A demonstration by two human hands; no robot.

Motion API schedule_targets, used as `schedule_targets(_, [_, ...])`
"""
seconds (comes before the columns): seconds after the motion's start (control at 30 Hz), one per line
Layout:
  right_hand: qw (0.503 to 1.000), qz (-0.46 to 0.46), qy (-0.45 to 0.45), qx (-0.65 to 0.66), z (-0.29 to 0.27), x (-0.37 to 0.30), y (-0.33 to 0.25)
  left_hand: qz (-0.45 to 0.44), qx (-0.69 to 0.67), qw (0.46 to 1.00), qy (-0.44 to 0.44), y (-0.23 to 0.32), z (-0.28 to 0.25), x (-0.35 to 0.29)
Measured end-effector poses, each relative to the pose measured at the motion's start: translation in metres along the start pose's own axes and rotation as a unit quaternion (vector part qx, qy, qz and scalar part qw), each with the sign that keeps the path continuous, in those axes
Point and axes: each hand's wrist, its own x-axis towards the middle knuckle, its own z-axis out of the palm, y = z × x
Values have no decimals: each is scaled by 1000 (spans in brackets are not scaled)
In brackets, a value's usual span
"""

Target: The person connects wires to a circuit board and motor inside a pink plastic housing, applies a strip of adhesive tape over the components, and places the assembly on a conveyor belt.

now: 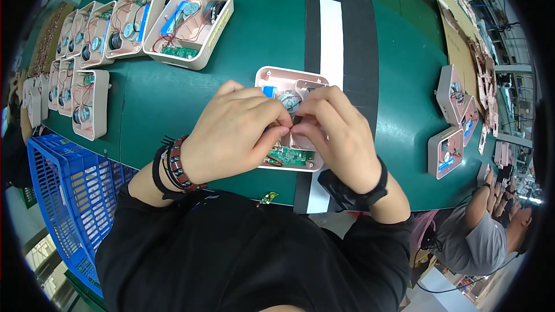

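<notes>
Both hands work over one open pale-pink housing, which lies on the green work surface in front of the torso, its right part over the black strip. Left hand: fingers curled, thumb and forefinger tips brought together above the housing's middle. Right hand: similarly bent, thumb and forefinger tips just beside the left's. Whether either grasps a wire or small part, cannot tell; the fingers hide the spot. Visible inside the housing: a round grey component, a blue part at upper left, and a green circuit board along the near edge, with red wires at its left. Pale marks on the board are too small to read. A white strip runs along the black one. Upper left: more open housings with similar contents, the nearest larger one tilted. Lower left: blue slatted crate. Right: a small group of housings, and beyond, a person in a grey shirt.
</notes>
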Motion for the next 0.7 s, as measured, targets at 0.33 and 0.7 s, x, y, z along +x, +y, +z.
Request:
schedule_targets(0.33, [983,-162,29,-86,0,-10,9,12,-16,1000,-17,3,1,-7])
schedule_targets(0.7, [948,-234,86,-199,3,-12,6,-63,-74,993,-66,11,-2,6])
